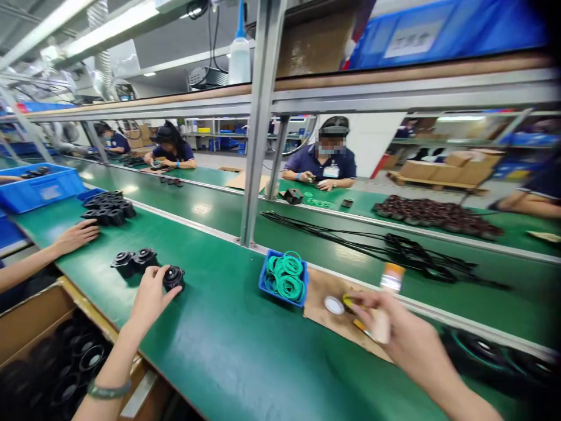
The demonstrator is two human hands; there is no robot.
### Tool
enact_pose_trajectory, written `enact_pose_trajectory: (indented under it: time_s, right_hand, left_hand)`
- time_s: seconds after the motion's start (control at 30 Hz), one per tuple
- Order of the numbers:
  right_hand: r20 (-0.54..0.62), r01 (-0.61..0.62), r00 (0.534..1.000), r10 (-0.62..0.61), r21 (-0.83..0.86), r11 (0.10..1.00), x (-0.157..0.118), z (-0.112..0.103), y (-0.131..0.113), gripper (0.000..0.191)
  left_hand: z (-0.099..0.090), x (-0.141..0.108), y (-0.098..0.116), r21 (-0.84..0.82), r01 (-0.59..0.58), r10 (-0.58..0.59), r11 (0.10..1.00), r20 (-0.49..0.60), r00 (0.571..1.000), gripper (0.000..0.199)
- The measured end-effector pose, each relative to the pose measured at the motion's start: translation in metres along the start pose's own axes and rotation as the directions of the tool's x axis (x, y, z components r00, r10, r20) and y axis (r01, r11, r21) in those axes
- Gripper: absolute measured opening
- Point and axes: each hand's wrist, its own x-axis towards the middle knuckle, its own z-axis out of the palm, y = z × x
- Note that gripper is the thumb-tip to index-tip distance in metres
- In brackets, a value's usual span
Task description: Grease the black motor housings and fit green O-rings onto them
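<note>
My left hand (pixel 149 298) pinches a round black part (pixel 174 278) standing on the green bench, thumb and fingers at its sides. Two similar black parts (pixel 135 261) stand close behind it. My right hand (pixel 398 327), blurred, is closed around a paintbrush (pixel 391 277) whose ferrule and orange end point up; a pale handle shows below. Its fingertips are by a small yellow-rimmed container (pixel 349 302), partly hidden. A white round lid (pixel 334 305) and a thin orange-and-dark tool (pixel 363 328) lie on brown cardboard (pixel 319 286).
A blue bin (pixel 283 298) of green rings stands mid-bench beside a metal post (pixel 258 146). Dark round parts (pixel 486 351) lie far right. A co-worker's hand (pixel 79 235) touches black parts (pixel 109 209) at left. An open carton (pixel 65 362) of black parts is below; cables (pixel 407 251) lie beyond.
</note>
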Motion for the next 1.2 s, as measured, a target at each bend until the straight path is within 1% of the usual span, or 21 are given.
enact_pose_trajectory:
  time_s: [0.03, 0.1, 0.17, 0.27, 0.37, 0.4, 0.47, 0.53, 0.6, 0.7, 0.8, 0.9, 0.97, 1.1, 1.2]
  right_hand:
    - [0.052, 0.054, 0.997, -0.054, -0.008, 0.998, 0.000, -0.001, -0.005, 0.025]
    - [0.142, 0.143, 0.980, -0.138, -0.027, 0.989, 0.011, 0.010, -0.016, 0.017]
    - [0.172, 0.160, 0.974, -0.147, -0.061, 0.985, 0.031, 0.033, -0.025, 0.016]
    - [0.198, 0.157, 0.971, -0.132, -0.117, 0.981, 0.055, 0.066, -0.031, 0.011]
    - [0.191, 0.120, 0.978, -0.085, -0.178, 0.977, 0.065, 0.085, -0.030, 0.006]
    - [0.191, 0.107, 0.979, -0.070, -0.190, 0.976, 0.067, 0.088, -0.030, 0.010]
    - [0.201, 0.092, 0.978, -0.052, -0.195, 0.977, 0.069, 0.091, -0.028, 0.018]
    - [0.214, 0.087, 0.976, -0.048, -0.178, 0.980, 0.071, 0.091, -0.027, 0.022]
    - [0.214, 0.084, 0.976, -0.051, -0.150, 0.985, 0.073, 0.090, -0.026, 0.023]
    - [0.187, 0.071, 0.981, -0.051, -0.100, 0.992, 0.073, 0.085, -0.027, 0.024]
    - [0.120, 0.029, 0.993, -0.023, -0.047, 0.998, 0.073, 0.079, -0.029, 0.016]
    - [0.039, -0.032, 0.999, 0.031, 0.020, 0.999, 0.075, 0.074, -0.032, 0.010]
    - [0.008, -0.070, 0.998, 0.070, 0.084, 0.994, 0.076, 0.071, -0.033, 0.007]
    - [-0.008, -0.132, 0.991, 0.137, 0.221, 0.966, 0.077, 0.070, -0.034, 0.011]
    - [0.014, -0.153, 0.988, 0.155, 0.290, 0.945, 0.076, 0.072, -0.034, 0.013]
  left_hand:
    - [0.005, -0.007, 0.013, -0.042, -0.033, 0.034, 0.999, 0.014, 0.999, 0.045]
    - [0.014, -0.024, 0.042, -0.127, -0.106, 0.113, 0.986, 0.046, 0.993, 0.044]
    - [0.021, -0.043, 0.073, -0.212, -0.163, 0.184, 0.964, 0.080, 0.980, 0.045]
    - [0.026, -0.067, 0.115, -0.383, -0.181, 0.254, 0.906, 0.147, 0.956, 0.056]
    - [0.027, -0.084, 0.143, -0.492, -0.161, 0.287, 0.855, 0.191, 0.939, 0.066]
    - [0.027, -0.088, 0.149, -0.519, -0.146, 0.289, 0.842, 0.206, 0.935, 0.069]
    - [0.026, -0.092, 0.157, -0.563, -0.107, 0.283, 0.820, 0.236, 0.930, 0.073]
    - [0.026, -0.093, 0.161, -0.595, -0.063, 0.269, 0.801, 0.264, 0.926, 0.071]
    - [0.027, -0.092, 0.163, -0.615, -0.032, 0.256, 0.788, 0.279, 0.926, 0.062]
    - [0.029, -0.092, 0.165, -0.626, -0.009, 0.225, 0.780, 0.266, 0.937, 0.052]
    - [0.031, -0.092, 0.166, -0.630, -0.014, 0.203, 0.776, 0.229, 0.952, 0.050]
    - [0.032, -0.092, 0.165, -0.631, -0.035, 0.210, 0.775, 0.206, 0.956, 0.051]
    - [0.031, -0.092, 0.165, -0.627, -0.041, 0.213, 0.778, 0.202, 0.956, 0.051]
    - [0.031, -0.093, 0.165, -0.627, -0.043, 0.218, 0.778, 0.206, 0.954, 0.050]
    - [0.032, -0.093, 0.165, -0.629, -0.037, 0.218, 0.776, 0.213, 0.952, 0.049]
